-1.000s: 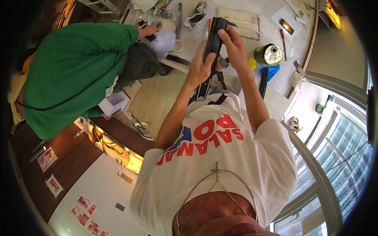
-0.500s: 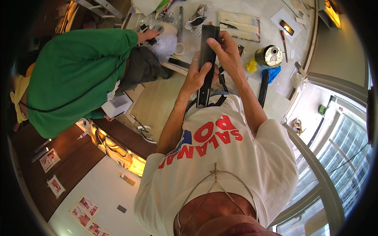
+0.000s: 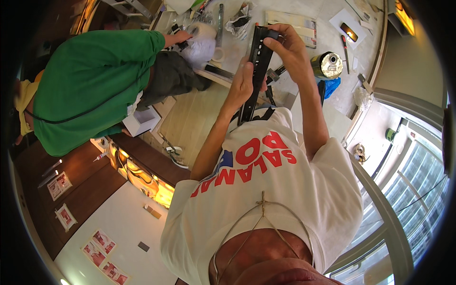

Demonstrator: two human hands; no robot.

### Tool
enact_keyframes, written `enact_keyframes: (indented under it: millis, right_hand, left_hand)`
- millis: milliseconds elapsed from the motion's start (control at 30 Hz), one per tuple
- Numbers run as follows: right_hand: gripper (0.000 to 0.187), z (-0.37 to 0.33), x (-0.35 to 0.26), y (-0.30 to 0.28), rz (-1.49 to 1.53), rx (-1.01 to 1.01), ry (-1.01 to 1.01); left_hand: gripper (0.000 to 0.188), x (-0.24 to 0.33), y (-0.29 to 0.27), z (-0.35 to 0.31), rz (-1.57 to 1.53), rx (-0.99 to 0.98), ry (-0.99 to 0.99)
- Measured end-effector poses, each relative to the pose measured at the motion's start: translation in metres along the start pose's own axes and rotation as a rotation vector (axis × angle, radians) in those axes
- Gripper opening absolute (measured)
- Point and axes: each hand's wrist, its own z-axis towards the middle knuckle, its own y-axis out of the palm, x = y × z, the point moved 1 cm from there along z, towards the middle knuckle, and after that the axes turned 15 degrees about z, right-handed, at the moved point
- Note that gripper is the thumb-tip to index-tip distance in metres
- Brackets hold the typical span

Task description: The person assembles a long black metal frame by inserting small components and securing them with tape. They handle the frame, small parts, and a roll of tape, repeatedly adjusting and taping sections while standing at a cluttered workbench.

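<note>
A long black metal drawer slide (image 3: 259, 58) stands tilted in front of my chest, its lower end close to my shirt. Slots and small holes show along its face. My left hand (image 3: 242, 84) is closed around the slide near its middle, thumb along the side. At the far end, my right hand (image 3: 291, 53) pinches the slide's tip between thumb and fingers, beside a dark flap or strip whose kind I cannot make out. Behind the slide, several dark metal pieces lie partly hidden on the table.
On the worktable (image 3: 332, 102) stand a metal can (image 3: 329, 65) and blue plastic (image 3: 332, 88), with a lit phone (image 3: 349, 32) on a white sheet. A co-worker in a green shirt (image 3: 95, 80) bends at the left, a hand near a plastic-wrap roll (image 3: 198, 50). Windows are at right.
The slide has turned, showing its slotted face, and leans more to the right. My right hand has moved up and right to its far end; my left hand still grips it.
</note>
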Motion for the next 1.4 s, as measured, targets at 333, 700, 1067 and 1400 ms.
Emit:
enact_keyframes:
  millis: [333, 700, 1067, 1400]
  right_hand:
    - [0.026, 0.013, -0.02, -0.041, -0.232, -0.054, 0.031]
    - [0.028, 0.025, -0.033, -0.02, -0.291, -0.061, 0.002]
    - [0.026, 0.064, 0.01, -0.014, -0.066, -0.173, 0.031]
    - [0.026, 0.067, 0.022, -0.002, -0.074, -0.146, 0.049]
  left_hand:
    - [0.064, -0.013, 0.006, 0.004, -0.063, -0.168, 0.012]
    - [0.071, -0.033, -0.004, 0.008, -0.08, -0.088, -0.108]
    - [0.067, -0.059, -0.015, 0.019, -0.133, -0.102, -0.321]
    - [0.069, -0.038, -0.018, 0.01, -0.23, -0.056, -0.341]
